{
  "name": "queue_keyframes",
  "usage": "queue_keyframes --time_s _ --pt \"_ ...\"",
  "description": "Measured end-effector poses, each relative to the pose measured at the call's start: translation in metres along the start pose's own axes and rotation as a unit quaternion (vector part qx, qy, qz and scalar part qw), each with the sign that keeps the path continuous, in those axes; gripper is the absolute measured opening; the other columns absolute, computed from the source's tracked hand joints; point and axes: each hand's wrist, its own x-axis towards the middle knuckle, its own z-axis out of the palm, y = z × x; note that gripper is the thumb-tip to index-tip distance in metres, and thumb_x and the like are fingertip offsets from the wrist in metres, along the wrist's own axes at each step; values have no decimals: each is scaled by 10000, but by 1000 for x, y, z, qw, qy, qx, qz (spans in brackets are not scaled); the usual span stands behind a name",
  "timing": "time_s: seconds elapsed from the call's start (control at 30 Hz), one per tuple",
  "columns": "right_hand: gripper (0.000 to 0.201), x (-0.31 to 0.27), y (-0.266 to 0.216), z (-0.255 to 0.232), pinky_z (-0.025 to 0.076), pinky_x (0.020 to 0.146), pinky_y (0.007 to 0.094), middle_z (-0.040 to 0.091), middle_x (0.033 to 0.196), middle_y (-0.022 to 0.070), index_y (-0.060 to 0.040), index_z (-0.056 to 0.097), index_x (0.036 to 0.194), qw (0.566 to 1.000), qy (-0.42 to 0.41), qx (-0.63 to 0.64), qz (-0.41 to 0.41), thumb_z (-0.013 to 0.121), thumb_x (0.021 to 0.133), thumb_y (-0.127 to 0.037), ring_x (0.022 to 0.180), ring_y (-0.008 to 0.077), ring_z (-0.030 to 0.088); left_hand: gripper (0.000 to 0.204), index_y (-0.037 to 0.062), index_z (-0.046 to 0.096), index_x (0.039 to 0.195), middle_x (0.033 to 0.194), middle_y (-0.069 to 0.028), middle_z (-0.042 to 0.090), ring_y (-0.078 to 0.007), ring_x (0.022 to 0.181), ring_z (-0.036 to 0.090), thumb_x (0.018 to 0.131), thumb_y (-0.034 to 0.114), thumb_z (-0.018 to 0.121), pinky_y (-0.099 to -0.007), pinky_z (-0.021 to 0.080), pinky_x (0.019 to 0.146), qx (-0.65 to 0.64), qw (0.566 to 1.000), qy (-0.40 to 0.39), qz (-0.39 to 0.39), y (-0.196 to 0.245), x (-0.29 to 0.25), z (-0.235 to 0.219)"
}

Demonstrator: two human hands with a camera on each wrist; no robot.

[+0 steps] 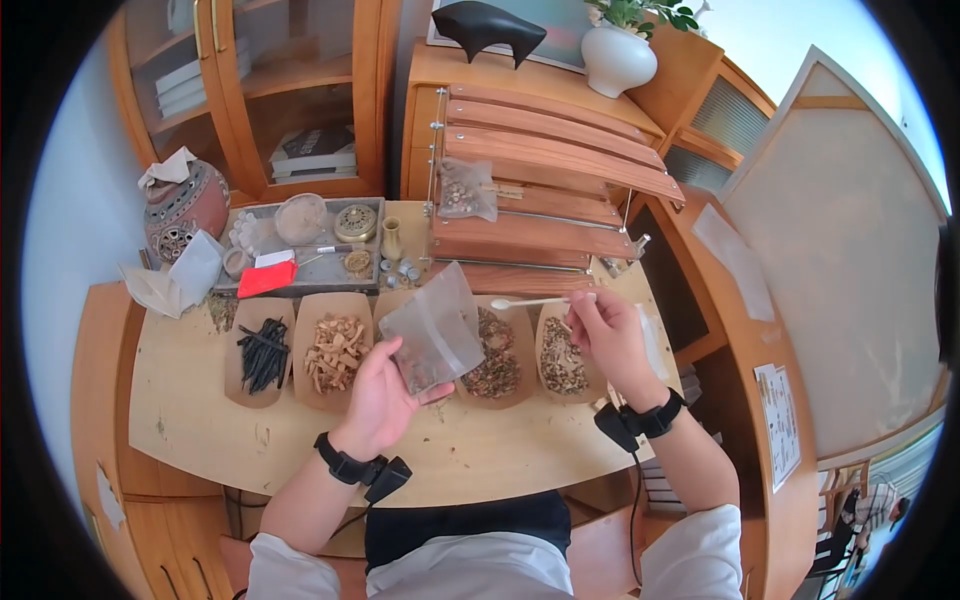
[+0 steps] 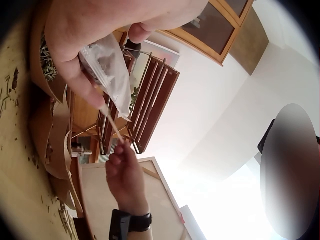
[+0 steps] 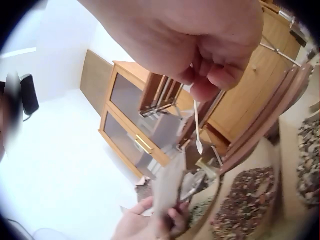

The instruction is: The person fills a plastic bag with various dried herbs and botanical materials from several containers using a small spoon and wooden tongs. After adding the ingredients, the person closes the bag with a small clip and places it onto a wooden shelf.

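My left hand (image 1: 382, 400) holds a translucent zip bag (image 1: 440, 325), its thumb along one side and fingers beneath. Some dark contents show low in the bag. A small white long-handled spoon (image 1: 528, 302) is pinched between the fingertips of my right hand (image 1: 612, 340), its bowl pointing left toward the bag. In the right wrist view the spoon's bowl (image 3: 199, 147) looks bare. Below the hands stand paper trays: one of dried reddish-brown plant bits (image 1: 495, 365), another of pale and dark chopped pieces (image 1: 562, 360). The bag partly hides a middle tray.
Trays of black sticks (image 1: 262, 355) and wood chips (image 1: 335, 355) stand at left. Behind them a grey tray (image 1: 310, 290) carries a brass burner (image 1: 355, 223) and a red packet (image 1: 266, 279). A slatted wooden rack (image 1: 530, 235), bearing a bag of dried pieces (image 1: 466, 190), rises at the back.
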Motion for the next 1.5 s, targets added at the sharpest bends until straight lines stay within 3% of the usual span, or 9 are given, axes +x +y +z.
queue_keyframes --time_s 0.13,0.23,0.43,0.73,1.03,1.13,1.23,1.3,1.5 --pt "236 11 54 -2 460 559 229 640 800 15 22 669 1024 998 -46 -45 5 545 1029 -180 618 77 584 499 139 398 1441 1392 -63 553 -236 1244 572 1015 397 434 -459 523 928 -6 1000 9 0 1 0 3" --pt "240 9 68 7 450 553 204 638 812 3 5 675 1020 992 -97 -77 24 543 1030 -195 617 69 583 498 137 401 1440 1385 -62 559 -234 1237 579 1016 397 429 -457 525 925 -6 1000 13 1 2 0 4" --pt "231 7 58 15 435 521 228 627 771 16 -10 642 923 973 -131 3 191 568 1021 -205 579 78 556 497 137 401 1441 1381 -63 564 -230 1228 588 1019 398 420 -454 529 929 -2 1000 22 2 0 2 1" --pt "217 9 58 -3 412 494 219 571 737 -6 -32 620 898 956 -107 133 240 558 1023 -197 596 78 526 497 127 394 1446 1391 -69 555 -235 1248 576 1020 383 420 -463 524 951 -1 1000 19 5 1 1 1" --pt "207 15 2 -11 411 509 207 569 744 -21 -46 625 918 969 -87 169 158 556 1027 -208 605 61 530 521 120 368 1469 1417 -79 533 -253 1269 560 1030 398 398 -484 502 984 10 1000 -9 -6 0 1 4" --pt "232 15 -6 1 397 513 207 606 779 -17 -33 634 926 982 -71 114 129 562 1037 -224 622 56 541 527 118 361 1477 1420 -83 531 -260 1273 557 1032 397 392 -497 497 994 9 1000 -21 -10 -1 0 4" --pt "240 2 -20 14 406 519 199 643 798 -1 -9 663 991 998 -64 -6 26 561 1040 -221 622 49 565 534 115 352 1487 1425 -86 527 -265 1280 553 1033 396 388 -512 492 1003 -1 999 -37 -15 0 -1 5" --pt "241 -7 -20 14 451 554 218 665 834 21 13 664 1036 999 -51 15 -7 584 1029 -214 651 64 593 542 112 343 1494 1429 -87 525 -268 1287 549 1034 397 385 -521 488 1008 -11 999 -36 -21 0 -1 4" --pt "233 -35 -25 -12 421 538 188 671 839 19 3 681 1064 996 46 71 -18 601 1025 -213 645 52 589 468 125 458 1399 1326 -78 585 -238 1151 607 1032 412 409 -445 550 885 -61 998 -22 -16 5 0 0"
